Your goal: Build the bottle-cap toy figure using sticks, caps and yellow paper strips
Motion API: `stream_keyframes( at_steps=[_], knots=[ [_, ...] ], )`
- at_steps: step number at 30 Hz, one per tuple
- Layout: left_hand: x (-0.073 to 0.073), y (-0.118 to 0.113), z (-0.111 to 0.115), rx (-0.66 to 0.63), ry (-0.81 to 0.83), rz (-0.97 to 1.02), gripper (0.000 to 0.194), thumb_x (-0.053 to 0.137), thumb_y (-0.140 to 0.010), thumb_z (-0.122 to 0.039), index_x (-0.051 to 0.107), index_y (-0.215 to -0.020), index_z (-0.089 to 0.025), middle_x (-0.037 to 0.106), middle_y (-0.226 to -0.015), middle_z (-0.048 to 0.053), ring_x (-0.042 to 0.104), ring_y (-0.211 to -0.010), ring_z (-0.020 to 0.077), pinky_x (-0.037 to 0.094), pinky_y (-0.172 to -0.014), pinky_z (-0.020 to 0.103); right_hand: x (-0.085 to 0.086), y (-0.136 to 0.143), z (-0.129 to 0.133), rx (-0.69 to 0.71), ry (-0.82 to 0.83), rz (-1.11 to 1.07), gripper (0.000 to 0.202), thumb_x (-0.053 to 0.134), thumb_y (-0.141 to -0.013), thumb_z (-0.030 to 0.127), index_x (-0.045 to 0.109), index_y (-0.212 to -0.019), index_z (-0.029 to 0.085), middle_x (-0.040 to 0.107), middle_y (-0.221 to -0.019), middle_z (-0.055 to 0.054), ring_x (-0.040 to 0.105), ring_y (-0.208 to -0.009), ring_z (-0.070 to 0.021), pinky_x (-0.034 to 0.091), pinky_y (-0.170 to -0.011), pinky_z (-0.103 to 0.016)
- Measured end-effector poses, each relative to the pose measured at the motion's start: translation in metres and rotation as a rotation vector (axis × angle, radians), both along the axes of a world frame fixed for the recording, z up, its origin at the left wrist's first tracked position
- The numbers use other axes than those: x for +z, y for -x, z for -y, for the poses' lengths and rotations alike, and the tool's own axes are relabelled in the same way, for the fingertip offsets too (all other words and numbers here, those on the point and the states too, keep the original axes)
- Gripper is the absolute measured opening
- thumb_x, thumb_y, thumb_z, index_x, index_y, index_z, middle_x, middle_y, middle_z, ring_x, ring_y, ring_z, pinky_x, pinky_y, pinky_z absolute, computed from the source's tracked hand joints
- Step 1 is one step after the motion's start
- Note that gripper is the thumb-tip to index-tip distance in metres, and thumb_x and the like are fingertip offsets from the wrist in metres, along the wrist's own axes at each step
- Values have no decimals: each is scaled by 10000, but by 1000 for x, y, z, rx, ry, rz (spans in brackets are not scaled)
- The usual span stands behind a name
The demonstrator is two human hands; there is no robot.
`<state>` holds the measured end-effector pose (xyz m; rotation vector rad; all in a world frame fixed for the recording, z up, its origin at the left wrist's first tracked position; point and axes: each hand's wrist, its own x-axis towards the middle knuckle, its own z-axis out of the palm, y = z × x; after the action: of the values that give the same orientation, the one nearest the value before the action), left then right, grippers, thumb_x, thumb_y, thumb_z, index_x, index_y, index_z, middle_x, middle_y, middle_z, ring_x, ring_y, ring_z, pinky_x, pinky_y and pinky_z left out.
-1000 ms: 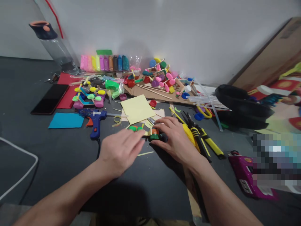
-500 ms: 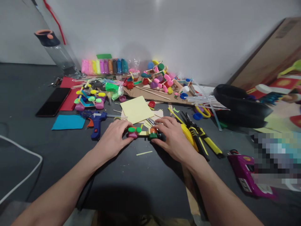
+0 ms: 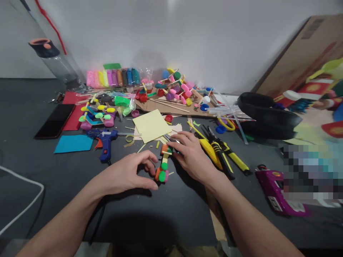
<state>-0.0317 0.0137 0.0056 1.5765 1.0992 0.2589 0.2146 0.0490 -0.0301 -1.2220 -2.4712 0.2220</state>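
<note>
A small toy car (image 3: pixel 164 161) lies on the dark table between my hands, its length pointing away from me. It has orange, green and pink wheels joined by a pale yellow strip, with green rounds on the near end. My left hand (image 3: pixel 134 171) is beside the near wheels, thumb and fingers apart in a curve, holding nothing. At the far end, my right hand (image 3: pixel 189 151) has its fingers and thumb around the orange and green wheels; its thumb tip is partly hidden. A pale yellow paper pad (image 3: pixel 151 125) lies just beyond.
A blue glue gun (image 3: pixel 105 141) and blue paper (image 3: pixel 73 143) lie left. Pliers (image 3: pixel 221 153) and a yellow cutter (image 3: pixel 210 153) are right of my right hand. Behind are craft pieces on cardboard (image 3: pixel 150 105), clay packs (image 3: pixel 114 77), a bottle (image 3: pixel 60 67) and phone (image 3: pixel 55 121).
The toy car has turned from lying crosswise to pointing away from me, its left end swinging nearer. My left hand has come off it and opened. My right hand stays at the other end.
</note>
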Motion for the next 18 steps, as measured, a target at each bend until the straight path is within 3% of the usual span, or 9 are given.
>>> stream_keyframes(
  at_steps=[2,3,5,7,13,15,18],
  knots=[
    [-1,1,0,38,71,96,220,689,-878,-348,611,-1049,-236,749,-954,-2,683,-921,207,487,-829,330,1,-1,-1,-4,-9,-17,277,551,-933,99,743,-1120,168,688,-1284,-136,502,-1291,-333,444,-1096,-558],
    [-2,1,0,89,36,105,139,617,-930,-346,615,-1003,-228,744,-913,-2,685,-887,193,489,-804,315,2,-1,-1,-5,-14,-25,274,534,-941,106,749,-1099,169,688,-1287,-136,502,-1292,-333,441,-1097,-565],
    [-8,0,-1,217,-125,66,163,516,-986,-339,618,-941,-219,726,-851,-2,678,-839,177,488,-775,300,4,-2,0,7,-16,-33,266,537,-940,122,756,-1082,172,683,-1294,-142,497,-1302,-344,428,-1101,-587],
    [-16,-2,-2,309,-269,19,155,530,-980,-334,630,-961,-217,720,-856,2,674,-825,177,492,-763,301,5,-1,1,34,-10,-36,265,569,-921,129,756,-1103,176,676,-1301,-152,487,-1325,-362,418,-1098,-612],
    [-29,-4,-2,431,-456,-50,113,615,-931,-289,674,-985,-210,722,-952,25,661,-881,189,491,-815,316,6,2,4,93,-36,-118,270,617,-903,126,751,-1113,230,701,-1285,-107,523,-1332,-348,435,-1085,-579],
    [-31,-3,-3,492,-532,-69,117,614,-928,-275,676,-1003,-210,724,-1018,38,657,-924,195,491,-850,324,8,1,2,48,-79,-200,241,609,-919,131,737,-1097,231,722,-1247,-89,572,-1284,-309,449,-1080,-529],
    [-32,1,-5,586,-642,-102,125,607,-928,-264,678,-1017,-214,711,-1059,46,641,-950,198,492,-865,328,17,-3,2,-124,-165,-364,104,601,-957,184,703,-967,203,752,-1013,-79,676,-1018,-245,529,-920,-419]
  ],
)
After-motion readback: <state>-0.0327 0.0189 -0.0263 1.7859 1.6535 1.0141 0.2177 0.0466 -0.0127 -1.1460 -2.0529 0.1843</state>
